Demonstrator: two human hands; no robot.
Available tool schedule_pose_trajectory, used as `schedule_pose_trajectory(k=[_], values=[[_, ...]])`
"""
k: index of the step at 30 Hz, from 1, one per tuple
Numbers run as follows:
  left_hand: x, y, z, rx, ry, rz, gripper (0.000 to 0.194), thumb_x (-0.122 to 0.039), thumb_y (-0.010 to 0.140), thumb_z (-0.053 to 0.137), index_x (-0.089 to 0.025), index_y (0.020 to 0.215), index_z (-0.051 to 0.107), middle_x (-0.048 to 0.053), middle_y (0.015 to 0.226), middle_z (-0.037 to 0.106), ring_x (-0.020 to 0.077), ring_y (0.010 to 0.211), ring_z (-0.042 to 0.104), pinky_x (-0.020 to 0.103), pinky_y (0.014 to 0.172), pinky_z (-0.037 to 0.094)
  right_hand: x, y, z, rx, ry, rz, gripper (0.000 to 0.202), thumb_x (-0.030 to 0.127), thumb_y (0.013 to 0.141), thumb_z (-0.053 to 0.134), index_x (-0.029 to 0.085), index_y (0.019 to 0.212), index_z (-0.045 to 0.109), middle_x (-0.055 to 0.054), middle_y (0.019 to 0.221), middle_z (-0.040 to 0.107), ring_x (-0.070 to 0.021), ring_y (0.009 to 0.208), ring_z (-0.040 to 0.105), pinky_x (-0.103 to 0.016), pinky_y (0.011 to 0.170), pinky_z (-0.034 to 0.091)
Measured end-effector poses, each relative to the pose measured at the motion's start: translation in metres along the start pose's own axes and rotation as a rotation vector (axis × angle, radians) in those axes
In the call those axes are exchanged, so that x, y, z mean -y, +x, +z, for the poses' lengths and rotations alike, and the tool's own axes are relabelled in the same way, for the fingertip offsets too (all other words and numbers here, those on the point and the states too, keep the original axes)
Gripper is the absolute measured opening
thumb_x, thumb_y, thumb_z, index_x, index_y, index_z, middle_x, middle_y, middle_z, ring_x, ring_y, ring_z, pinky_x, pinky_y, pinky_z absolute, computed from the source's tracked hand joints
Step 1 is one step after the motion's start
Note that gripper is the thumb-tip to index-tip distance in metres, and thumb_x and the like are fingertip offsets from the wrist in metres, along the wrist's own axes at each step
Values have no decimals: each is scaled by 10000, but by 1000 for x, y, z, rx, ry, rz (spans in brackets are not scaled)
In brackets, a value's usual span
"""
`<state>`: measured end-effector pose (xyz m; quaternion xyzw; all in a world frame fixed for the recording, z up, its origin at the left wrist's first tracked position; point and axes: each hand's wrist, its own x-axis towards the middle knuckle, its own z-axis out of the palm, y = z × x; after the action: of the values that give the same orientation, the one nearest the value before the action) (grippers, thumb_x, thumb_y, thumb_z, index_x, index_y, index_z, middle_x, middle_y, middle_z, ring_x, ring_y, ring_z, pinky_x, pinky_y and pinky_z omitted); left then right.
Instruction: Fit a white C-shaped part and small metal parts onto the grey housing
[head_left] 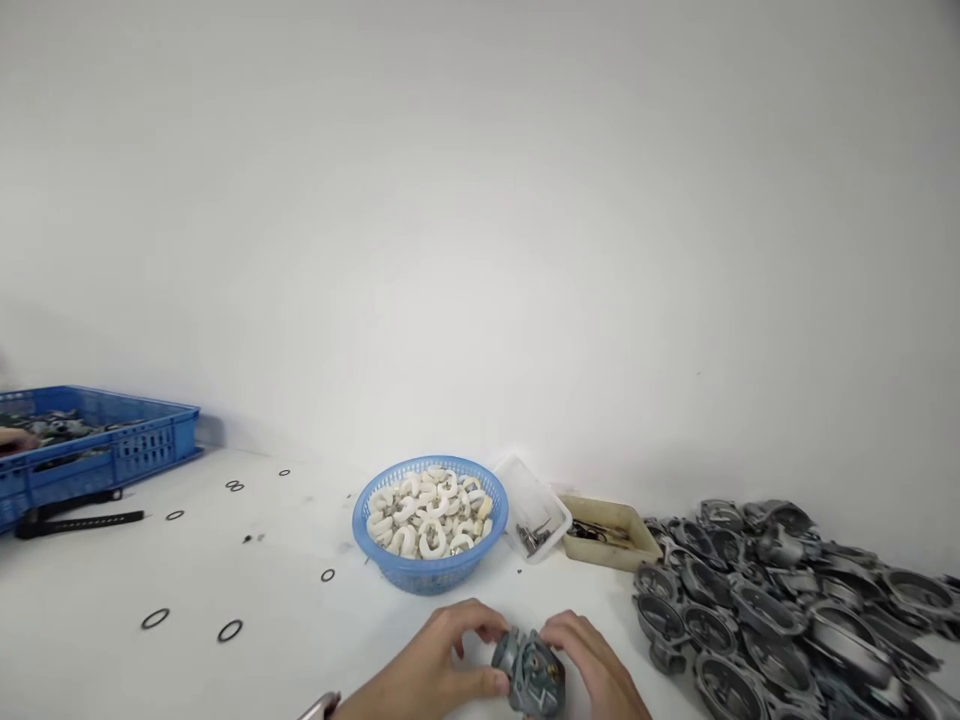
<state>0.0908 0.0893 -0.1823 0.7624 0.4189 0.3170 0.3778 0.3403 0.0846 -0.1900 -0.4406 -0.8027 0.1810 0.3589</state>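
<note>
A small grey metal casting [531,672] with brass parts inside sits between both my hands at the bottom edge of the view. My left hand [435,662] grips its left side with thumb and fingers. My right hand [596,665] holds its right side. Just beyond them stands a round blue basket [390,563] filled with several white U-shaped pieces [429,510].
A heap of grey metal bowl-shaped castings [780,600] covers the table at right. A clear tub [534,510] and a beige tray [611,535] with small parts lie behind. Black O-rings [229,630] are scattered at left. A blue crate [105,445] stands far left, another person's hand [15,438] in it.
</note>
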Motion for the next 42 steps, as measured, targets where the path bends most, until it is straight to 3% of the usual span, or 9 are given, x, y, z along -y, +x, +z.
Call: schedule_pose_trajectory(k=[4,7,12,16,24,27,35,38,42], values=[[3,-2,-2,9,97,21,427,-548,844,777,-276,1165,701,24,1161,702,245,1094,604,296,881,445,1,1,2,118,42,22,414,164,593,778,226,965,608,-29,1002,640,-243,961,627,-302,845,501],[0,0,-7,20,137,100,373,-517,879,750,-247,1131,703,30,1101,722,235,1026,640,294,846,457,-2,0,6,103,68,24,445,176,617,781,222,1027,617,-39,1023,655,-250,975,628,-332,874,500],[1,4,-21,107,176,129,340,-504,857,766,-252,1081,722,24,1057,722,253,987,646,325,842,457,-2,-5,9,142,63,54,581,343,746,804,235,1280,601,-78,1197,672,-278,1111,626,-411,998,482],[6,4,-29,170,201,126,325,-484,838,775,-248,1053,718,25,1039,714,260,970,640,345,860,449,3,-6,12,162,35,81,607,480,809,782,272,1345,588,-77,1301,650,-284,1205,598,-435,1045,468],[7,3,-31,203,268,120,266,-481,823,744,-243,930,691,19,941,693,249,868,625,340,742,437,18,-2,2,208,-84,64,678,584,840,739,314,1428,536,-76,1332,631,-297,1257,562,-462,1057,460],[4,-1,-32,200,304,116,290,-499,799,753,-243,918,692,25,948,699,255,871,624,339,727,432,22,6,-10,156,-111,83,625,607,913,637,306,1447,513,-80,1274,645,-288,1217,578,-465,1036,464],[-2,-16,-45,229,371,130,395,-653,756,745,-260,735,714,-5,765,714,230,789,651,289,588,407,73,76,-39,-1,-248,-110,372,466,993,558,272,1304,618,-72,1185,688,-251,1139,622,-407,1019,467],[-1,-17,-44,177,405,134,417,-634,750,747,-241,644,658,-22,659,681,188,640,624,279,529,374,99,116,-36,49,-335,-166,295,399,992,549,256,1223,662,-75,1180,698,-244,1146,609,-388,1014,456],[-3,-19,-34,99,466,172,461,-672,702,748,-236,613,628,-13,606,661,197,574,615,287,490,346,112,167,-7,227,-412,-171,217,319,941,587,248,1079,738,-59,1093,738,-245,1067,635,-373,953,468]])
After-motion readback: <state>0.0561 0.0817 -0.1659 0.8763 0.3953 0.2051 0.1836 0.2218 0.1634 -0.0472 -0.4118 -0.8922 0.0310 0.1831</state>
